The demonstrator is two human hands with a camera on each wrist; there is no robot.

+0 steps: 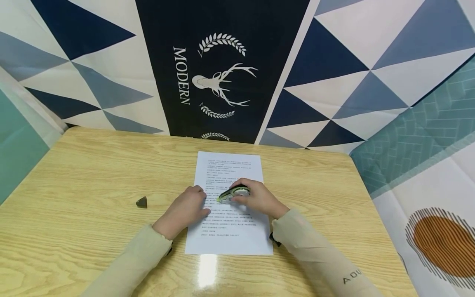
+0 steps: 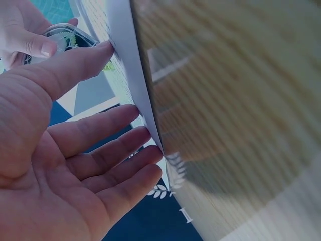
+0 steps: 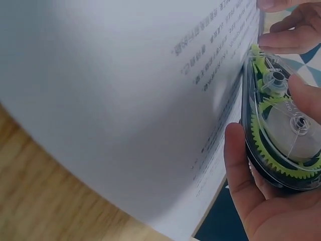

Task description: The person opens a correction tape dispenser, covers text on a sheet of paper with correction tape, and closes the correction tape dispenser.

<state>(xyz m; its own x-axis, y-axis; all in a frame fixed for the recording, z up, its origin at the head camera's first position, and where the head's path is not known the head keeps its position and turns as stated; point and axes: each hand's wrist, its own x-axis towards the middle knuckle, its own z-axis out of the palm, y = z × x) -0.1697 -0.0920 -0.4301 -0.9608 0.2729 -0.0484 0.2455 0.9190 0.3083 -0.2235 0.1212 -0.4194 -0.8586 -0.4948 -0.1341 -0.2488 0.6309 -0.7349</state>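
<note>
A printed sheet of paper (image 1: pixel 230 243) lies on the wooden table. My right hand (image 1: pixel 261 200) holds a correction tape dispenser (image 1: pixel 237 192) between thumb and fingers, with its green tip at the lines of text near the sheet's left side. Green gear wheels and clear reels show through the dispenser's case (image 3: pixel 286 120) in the right wrist view. On the sheet's left edge rests my left hand (image 1: pixel 187 210), its fingertips (image 2: pixel 131 111) touching the paper and its fingers loosely extended. Nothing is held in that palm.
A small dark cap (image 1: pixel 142 202) lies on the wooden table (image 1: pixel 92 173) left of the left hand. Behind the table's far edge hangs a patterned cloth (image 1: pixel 222 20) with a deer head and the word MODERN.
</note>
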